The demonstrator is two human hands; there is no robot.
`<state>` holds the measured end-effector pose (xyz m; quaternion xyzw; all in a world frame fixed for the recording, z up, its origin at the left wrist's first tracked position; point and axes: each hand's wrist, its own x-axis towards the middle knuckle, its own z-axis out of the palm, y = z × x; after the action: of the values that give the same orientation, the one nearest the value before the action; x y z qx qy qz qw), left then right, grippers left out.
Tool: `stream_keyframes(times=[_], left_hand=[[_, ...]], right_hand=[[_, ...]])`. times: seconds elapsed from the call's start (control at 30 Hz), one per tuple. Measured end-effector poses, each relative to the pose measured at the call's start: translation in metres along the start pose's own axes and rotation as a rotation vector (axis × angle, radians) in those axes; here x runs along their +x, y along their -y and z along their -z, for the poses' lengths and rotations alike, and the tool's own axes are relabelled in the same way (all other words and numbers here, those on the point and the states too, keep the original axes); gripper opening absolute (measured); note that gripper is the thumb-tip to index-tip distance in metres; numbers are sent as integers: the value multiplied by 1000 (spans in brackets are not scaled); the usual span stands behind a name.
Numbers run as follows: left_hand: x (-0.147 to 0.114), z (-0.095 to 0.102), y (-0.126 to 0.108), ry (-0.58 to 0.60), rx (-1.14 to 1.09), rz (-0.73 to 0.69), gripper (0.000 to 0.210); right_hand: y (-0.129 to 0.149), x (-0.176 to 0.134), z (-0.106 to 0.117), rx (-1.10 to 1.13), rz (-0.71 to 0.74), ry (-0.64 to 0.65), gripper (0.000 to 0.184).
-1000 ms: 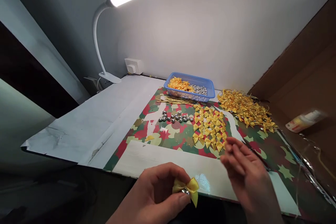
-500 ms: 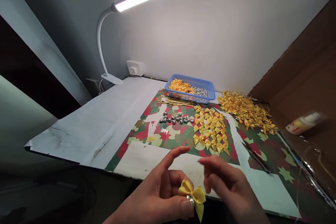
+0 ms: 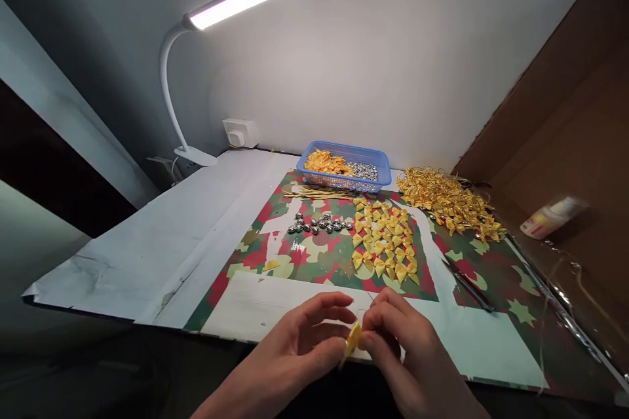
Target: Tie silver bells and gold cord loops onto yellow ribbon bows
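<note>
Your left hand (image 3: 299,347) and right hand (image 3: 413,347) meet at the near edge of the work surface, with a yellow bow (image 3: 354,338) between their fingertips. The bow is nearly edge-on to you, its long axis tilted, upper end to the right. Your left thumb and fingers pinch it; your right fingertips touch its right side, but you cannot tell whether they grip it. The pale strip (image 3: 246,301) separates your fingers from the bow rows (image 3: 383,245). The dark slender tool (image 3: 466,285) lies to their right, silver balls (image 3: 322,226) to their left; the blue basket (image 3: 388,175) sits farthest.
</note>
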<state>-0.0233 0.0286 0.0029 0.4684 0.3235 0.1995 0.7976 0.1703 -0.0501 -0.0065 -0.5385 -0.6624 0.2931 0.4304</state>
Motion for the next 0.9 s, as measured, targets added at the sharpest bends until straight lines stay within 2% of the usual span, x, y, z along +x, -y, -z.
stream_keyframes(times=[0.13,0.23,0.33,0.53,0.73,0.83,0.9], left_hand=[[5,2,-3,-50,183,2,38],[12,2,-3,-54,408,-61,37],[19,0,-5,-74,615,-90,32],[28,-2,-6,-143,808,-95,28],[36,7,-7,-164,1033,-123,17],[41,12,-19,-196,1132,-166,16],[48,15,-36,-250,1187,-208,20]], right_hand=[[-3,2,-1,-219,-52,-9,18],[-4,8,-3,-293,-141,-15,18],[-8,14,-7,-339,-168,-16,18],[-30,20,-18,-454,-97,-23,16],[-50,21,-32,-570,-47,-73,14],[-52,22,-36,-600,-52,-106,15],[-53,23,-35,-562,-66,-129,15]])
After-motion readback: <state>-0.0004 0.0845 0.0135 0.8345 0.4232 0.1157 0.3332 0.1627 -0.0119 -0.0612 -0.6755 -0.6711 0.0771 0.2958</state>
